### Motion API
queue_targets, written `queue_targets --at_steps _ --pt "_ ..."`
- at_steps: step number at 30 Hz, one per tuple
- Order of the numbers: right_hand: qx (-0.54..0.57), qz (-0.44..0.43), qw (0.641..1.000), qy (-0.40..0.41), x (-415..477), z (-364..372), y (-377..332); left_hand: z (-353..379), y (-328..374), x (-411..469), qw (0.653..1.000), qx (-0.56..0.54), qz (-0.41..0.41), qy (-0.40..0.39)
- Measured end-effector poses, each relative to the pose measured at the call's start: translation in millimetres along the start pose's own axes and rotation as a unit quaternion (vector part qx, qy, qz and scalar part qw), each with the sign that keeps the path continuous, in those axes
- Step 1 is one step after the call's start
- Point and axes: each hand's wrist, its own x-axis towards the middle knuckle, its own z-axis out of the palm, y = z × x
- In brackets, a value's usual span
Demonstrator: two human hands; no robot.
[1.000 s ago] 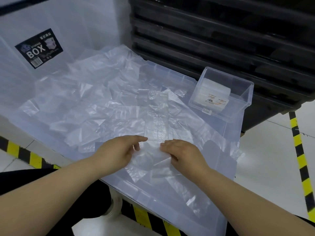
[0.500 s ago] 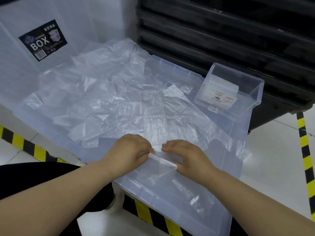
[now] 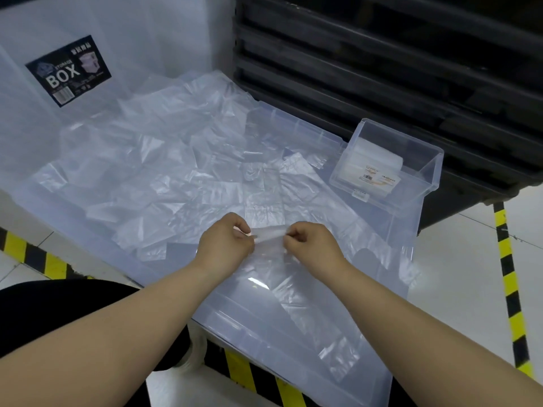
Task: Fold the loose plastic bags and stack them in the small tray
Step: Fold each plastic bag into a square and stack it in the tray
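Fingers (image 3: 238, 228) of the left hand (image 3: 224, 245) are curled, thumb and fingertips pinching one end of a narrow folded strip of clear plastic bag (image 3: 269, 232). The right hand (image 3: 313, 245) mirrors it, curled fingers pinching the other end. The strip is stretched between the two hands, just above the work surface. The bag's lower part trails down toward the person, crinkled and translucent.

Both bare forearms reach in from the near edge. Dark clothing shows at lower left.

The hands work over a large clear plastic lid (image 3: 249, 315) that lies flat and serves as the bench. The loose bags (image 3: 164, 171) are spread across its far and left portions, overlapping, many layers, individual edges hard to separate. A few more lie flat near the right forearm.

The small tray (image 3: 426, 174), clear and open-topped, sits at the lid's far right corner, well apart from the hands. Inside it rests a pale stack of folded bags (image 3: 374, 155); a label shows on the tray's front, text too small to read.

Behind the pile stands a translucent storage box (image 3: 132, 39) with a black label reading "BOX". Black stacked crates (image 3: 382, 69) are behind the tray. Yellow-black hazard tape (image 3: 509, 277) runs on the pale floor.
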Motion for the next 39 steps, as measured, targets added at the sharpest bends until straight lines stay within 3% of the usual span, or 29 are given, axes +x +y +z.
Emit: queue_targets --at_steps 4,9,11,15,18,21,23,25,30,32,34,36,37,39 --pt "-0.007 0.08 0.997 -0.011 20.4 -3.6 -9.6 -1.2 0.8 0.3 0.999 0.024 0.035 -0.003" --pt "-0.021 0.128 0.99 -0.047 31.1 -8.5 -16.0 -5.1 4.3 -1.1 0.963 0.223 0.149 -0.019" --pt "-0.005 0.137 0.989 -0.049 32.0 -8.9 -15.2 -3.0 4.8 0.6 0.949 0.276 0.151 -0.018" --pt "0.002 0.142 0.988 -0.053 32.1 -7.3 -14.2 2.6 7.4 1.7 0.959 0.252 0.13 -0.004" --pt "-0.015 0.144 0.988 -0.054 31.3 -7.7 -16.0 -0.5 10.3 0.2 0.957 0.259 0.123 0.05" --pt "-0.022 0.14 0.988 -0.058 30.5 -8.6 -17.2 -3.0 8.7 -3.5 0.907 0.267 0.302 0.122" --pt "-0.034 0.131 0.989 -0.056 29.7 -8.6 -16.7 0.1 1.2 -7.3 0.864 0.285 0.404 0.095" --pt "-0.046 0.121 0.99 -0.049 29.1 -7.3 -16.0 3.6 -8.3 -11.1 0.838 0.334 0.428 0.06" --pt "-0.062 0.101 0.993 0.001 25.3 -2.3 -12.4 3.7 -27.5 -13.8 0.838 0.358 0.411 0.002" --pt "-0.12 0.088 0.989 0.01 19.5 -4.6 -11.7 2.2 -27.5 -12.5 0.837 0.361 0.411 -0.002" --pt "-0.225 -0.003 0.971 0.086 10.6 -5.8 -10.1 0.9 -26.0 -12.8 0.837 0.373 0.4 -0.011" --pt "-0.297 -0.204 0.914 0.185 5.6 -7.2 -1.3 -0.4 -25.6 -11.7 0.839 0.379 0.391 -0.011" --pt "-0.318 -0.293 0.882 0.19 3.5 -7.4 4.9 -0.9 -25.8 -11.1 0.842 0.379 0.383 -0.016" --pt "-0.369 -0.387 0.834 0.135 -0.3 -6.5 19.1 -2.1 -26.4 -10.3 0.85 0.375 0.369 -0.024"
